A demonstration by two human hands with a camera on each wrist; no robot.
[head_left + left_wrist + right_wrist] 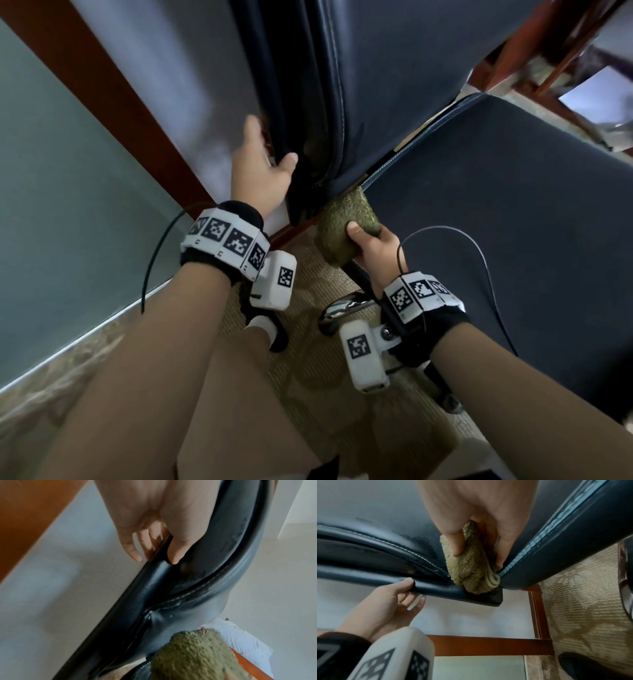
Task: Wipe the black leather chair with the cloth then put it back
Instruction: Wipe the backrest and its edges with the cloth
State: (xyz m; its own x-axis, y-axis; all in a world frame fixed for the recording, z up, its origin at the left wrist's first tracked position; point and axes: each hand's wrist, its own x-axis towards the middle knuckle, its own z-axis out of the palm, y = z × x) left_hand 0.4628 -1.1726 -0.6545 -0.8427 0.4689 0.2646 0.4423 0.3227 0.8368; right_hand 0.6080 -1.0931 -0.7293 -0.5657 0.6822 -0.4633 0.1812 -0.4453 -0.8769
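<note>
The black leather chair point(394, 85) fills the upper middle and right of the head view, its backrest point(197, 581) meeting the seat point(496, 222). My left hand point(263, 171) pinches the backrest's side edge, thumb point(178, 550) in front, fingers point(132, 547) behind. My right hand point(373, 250) grips a bunched olive-green cloth point(346, 229) and presses it into the gap between backrest and seat. The right wrist view has the cloth point(471, 568) wedged at the lower corner of the backrest, with the left hand point(399, 599) beside it.
A white wall with a red-brown wooden frame point(113, 99) runs close behind the chair on the left. Patterned beige carpet point(325, 377) lies below. The chair's chrome base point(342, 305) shows under my right wrist. More wooden furniture point(548, 44) stands at upper right.
</note>
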